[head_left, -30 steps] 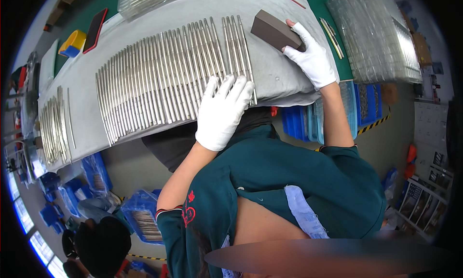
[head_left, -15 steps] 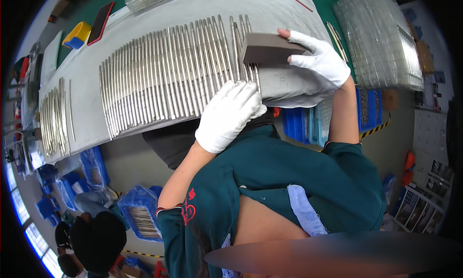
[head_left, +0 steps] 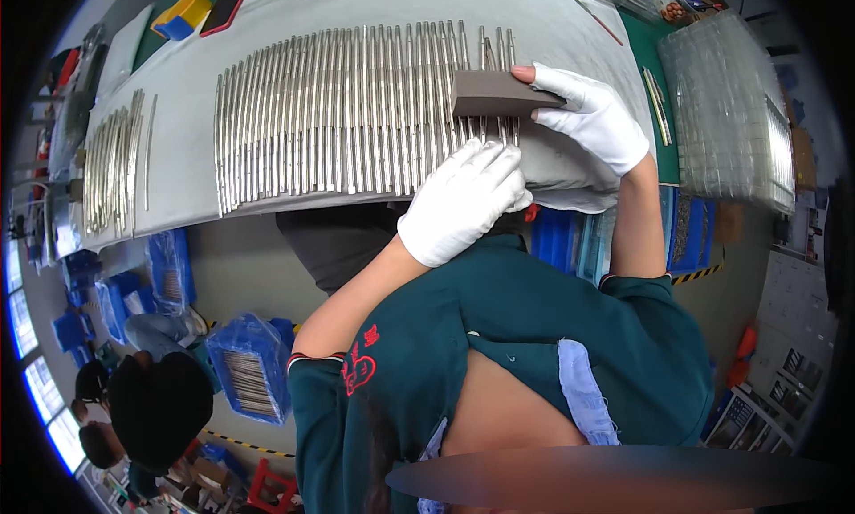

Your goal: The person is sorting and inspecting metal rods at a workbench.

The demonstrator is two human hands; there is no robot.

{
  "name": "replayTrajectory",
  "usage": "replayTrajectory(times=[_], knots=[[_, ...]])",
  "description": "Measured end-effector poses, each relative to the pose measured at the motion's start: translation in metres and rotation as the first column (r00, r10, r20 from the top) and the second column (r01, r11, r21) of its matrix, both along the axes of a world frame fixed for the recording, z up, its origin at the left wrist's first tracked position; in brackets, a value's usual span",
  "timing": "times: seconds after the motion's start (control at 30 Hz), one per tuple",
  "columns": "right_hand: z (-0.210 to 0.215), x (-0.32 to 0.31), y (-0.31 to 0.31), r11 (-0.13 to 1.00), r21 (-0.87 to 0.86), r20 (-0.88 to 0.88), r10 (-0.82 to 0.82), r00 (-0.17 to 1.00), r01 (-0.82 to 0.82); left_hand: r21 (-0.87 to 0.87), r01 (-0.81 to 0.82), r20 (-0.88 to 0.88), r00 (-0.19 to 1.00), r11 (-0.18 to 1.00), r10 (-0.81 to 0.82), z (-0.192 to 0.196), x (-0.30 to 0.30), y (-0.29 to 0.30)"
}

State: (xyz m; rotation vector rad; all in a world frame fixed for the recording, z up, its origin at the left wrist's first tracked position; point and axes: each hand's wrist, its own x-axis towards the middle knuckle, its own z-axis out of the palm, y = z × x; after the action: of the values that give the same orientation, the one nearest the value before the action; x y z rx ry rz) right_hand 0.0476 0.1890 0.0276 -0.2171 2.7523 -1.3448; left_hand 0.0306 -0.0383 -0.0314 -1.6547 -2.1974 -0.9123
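My right hand (head_left: 595, 113), in a white glove with bare thumb and fingertip, grips a brown-grey rectangular block (head_left: 499, 93) that looks like foam. The block lies across several thin silvery metal rods (head_left: 500, 51) at the right end of a long row (head_left: 338, 113). My left hand (head_left: 465, 202), in a white glove, is closed at the near ends of these right-hand rods. Its fingertips are partly hidden, but they seem to pinch a rod there. The rods lie side by side, pointing away from me, on a grey cloth (head_left: 183, 158).
A smaller rod group (head_left: 111, 171) lies at the table's left. Stacked clear plastic trays (head_left: 726, 104) stand at the right. A yellow-and-blue tape dispenser (head_left: 181, 15) sits far left. Blue bins (head_left: 249, 358) stand on the floor, and another person (head_left: 160, 412) is at lower left.
The view has shifted, so the table appears farther right and higher. Relative to the rods, the block in my right hand has moved left. My left hand stays near the rod ends.
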Motion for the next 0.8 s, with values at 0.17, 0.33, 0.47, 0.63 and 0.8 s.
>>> replayTrajectory(times=[0.17,0.33,0.47,0.63,0.8], knots=[[0.007,0.004,0.030,0.958,-0.234,0.236,-0.107,0.966,0.163,0.000,-0.009,0.039,0.999,1.000,0.009,0.003,0.000,-0.002],[-0.001,0.000,0.003,0.991,-0.128,0.019,-0.024,1.000,0.026,0.020,0.012,0.005,1.000,1.000,-0.012,0.004,-0.002,0.001],[0.012,0.015,0.039,0.981,-0.139,0.184,-0.107,0.977,0.134,-0.003,0.020,0.012,1.000,1.000,-0.020,0.003,-0.004,0.000],[0.016,0.026,0.034,0.891,-0.311,0.174,-0.287,0.942,0.329,-0.070,0.019,0.003,1.000,0.997,-0.019,0.008,-0.003,-0.001],[0.008,0.010,0.008,0.961,-0.226,0.204,-0.116,0.972,0.162,-0.106,0.015,0.017,1.000,0.994,-0.014,0.011,-0.002,0.001]])
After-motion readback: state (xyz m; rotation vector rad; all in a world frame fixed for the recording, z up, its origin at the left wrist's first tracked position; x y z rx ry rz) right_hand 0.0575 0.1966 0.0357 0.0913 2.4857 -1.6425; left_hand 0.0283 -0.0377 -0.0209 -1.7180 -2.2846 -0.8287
